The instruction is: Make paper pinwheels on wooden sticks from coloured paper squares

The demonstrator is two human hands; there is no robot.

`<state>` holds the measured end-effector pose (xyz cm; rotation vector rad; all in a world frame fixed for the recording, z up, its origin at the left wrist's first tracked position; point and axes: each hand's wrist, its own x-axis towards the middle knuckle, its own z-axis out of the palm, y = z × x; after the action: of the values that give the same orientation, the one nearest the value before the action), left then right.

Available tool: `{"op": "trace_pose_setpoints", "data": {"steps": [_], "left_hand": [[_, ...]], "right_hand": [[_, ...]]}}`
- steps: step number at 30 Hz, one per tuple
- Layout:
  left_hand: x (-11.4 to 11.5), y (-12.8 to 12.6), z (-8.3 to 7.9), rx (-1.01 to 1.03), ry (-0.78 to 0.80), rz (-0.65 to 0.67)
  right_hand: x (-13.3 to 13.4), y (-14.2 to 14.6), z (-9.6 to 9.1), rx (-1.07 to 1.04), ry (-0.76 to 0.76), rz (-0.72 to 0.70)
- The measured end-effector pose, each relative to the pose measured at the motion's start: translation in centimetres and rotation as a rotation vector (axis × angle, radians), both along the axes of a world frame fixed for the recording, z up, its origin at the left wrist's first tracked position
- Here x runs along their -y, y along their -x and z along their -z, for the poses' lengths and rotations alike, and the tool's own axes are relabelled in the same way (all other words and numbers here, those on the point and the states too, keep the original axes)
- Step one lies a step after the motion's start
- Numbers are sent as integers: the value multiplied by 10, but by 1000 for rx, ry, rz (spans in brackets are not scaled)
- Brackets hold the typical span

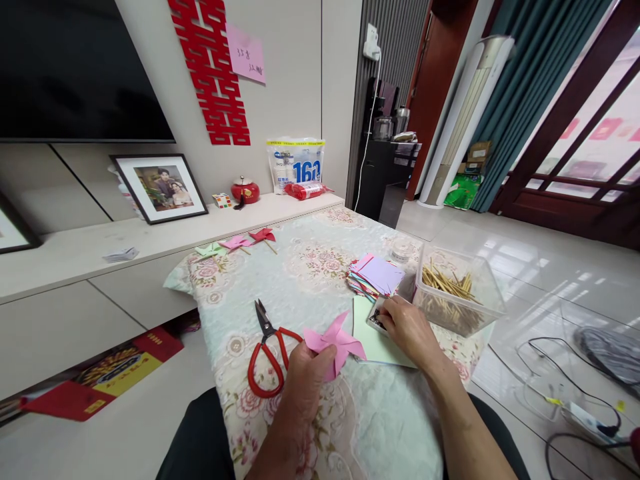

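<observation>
Between the thumb and fingers of my left hand (311, 368) is a pink paper pinwheel (338, 344), its blades folded in to the middle. My right hand (407, 328) has its fingertips down in a small white box (373, 321) of tiny dark metal pieces. Those fingers are pressed together, and what they pinch is hidden. Under the box lies a light green paper sheet (367, 347). Red-handled scissors (267, 360) rest left of my left hand, touching or nearly touching it.
Beyond the right hand stand a stack of coloured paper squares (377, 273) and a clear plastic bin (493, 300) of thin wooden sticks (450, 283). Finished pinwheels on sticks (237, 243) lie at the far left edge of the cloth-covered table (300, 293). Cables (565, 360) run over the floor.
</observation>
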<state>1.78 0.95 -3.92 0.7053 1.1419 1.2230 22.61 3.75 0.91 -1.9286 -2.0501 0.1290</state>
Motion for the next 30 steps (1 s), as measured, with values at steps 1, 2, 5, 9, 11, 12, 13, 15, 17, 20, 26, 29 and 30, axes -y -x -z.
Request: {"op": "trace_pose_setpoints", "data": {"steps": [1,2,5,9,11,12,13,15,17,20,26,29,30], "left_hand": [[0,0,-1,1,-4,9],[1,1,-2,1,-7,13],[1,1,-5,6,-7,9],[1,0,-8,29,-10,1],[1,0,-8,24,-7,-1],[1,0,-7,22,-7,2],[1,0,-6,25,-10,-2],[0,0,-3,56,-22,-19],[-1,-1,1,96,-37,-47],[-2,-2,4,133,-59,-96],[-2,-1,-2,163,-78,-151],[-2,0,-6,149,-81,-152],[-2,0,-7,147,-81,-152]], "right_hand": [[0,-1,0,-13,-15,2],[0,-2,-1,-26,-31,6],[1,-4,-3,-73,-82,25],[3,-3,-6,-385,-184,35],[4,-1,-7,-587,-169,5],[5,0,-7,-668,-132,-12],[6,2,-7,-734,-83,-27],[6,6,-8,-832,32,-59],[7,11,-9,-910,142,-114],[8,18,-11,-1022,278,-193],[7,26,-4,-1168,363,-241],[7,30,-1,-1235,380,-274],[7,32,0,-1267,387,-281]]}}
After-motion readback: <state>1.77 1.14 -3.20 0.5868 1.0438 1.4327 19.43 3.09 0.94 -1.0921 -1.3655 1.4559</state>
